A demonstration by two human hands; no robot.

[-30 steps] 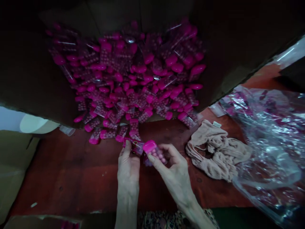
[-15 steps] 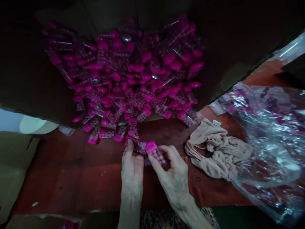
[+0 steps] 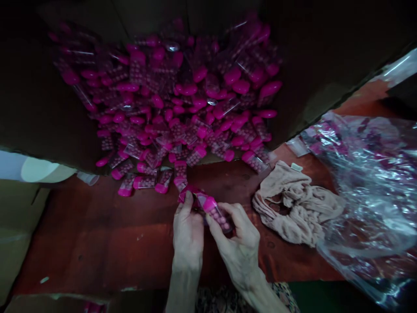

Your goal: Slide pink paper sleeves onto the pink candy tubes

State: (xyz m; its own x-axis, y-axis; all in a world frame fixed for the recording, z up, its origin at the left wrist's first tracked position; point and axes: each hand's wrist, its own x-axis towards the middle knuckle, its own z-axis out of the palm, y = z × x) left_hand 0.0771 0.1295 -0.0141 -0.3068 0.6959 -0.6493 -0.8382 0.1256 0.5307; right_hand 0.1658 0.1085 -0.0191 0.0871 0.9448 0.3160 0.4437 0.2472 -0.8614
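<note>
My right hand (image 3: 236,248) pinches a clear plastic tube (image 3: 217,214) with a bright pink cap, filled with pink balls. My left hand (image 3: 188,232) holds a small pink-and-clear packet (image 3: 190,193) against the tube, and the fingers partly hide it. Just above the hands, a large heap of similar pink-capped tubes (image 3: 163,100) spreads across the dark surface. Its lowest tubes (image 3: 180,174) lie close to my left fingertips.
The heap lies within dark cardboard panels (image 3: 42,87) on a scuffed red-brown tabletop (image 3: 97,234). To the right are crumpled beige nylon fabric (image 3: 293,204) and a large clear plastic bag (image 3: 368,187). A pale roll (image 3: 39,170) and cardboard (image 3: 16,230) sit at the left.
Both hands have shifted right and slightly down, coming closer together. The tube in my right hand now tilts more steeply, and its cap sits against the packet in my left hand.
</note>
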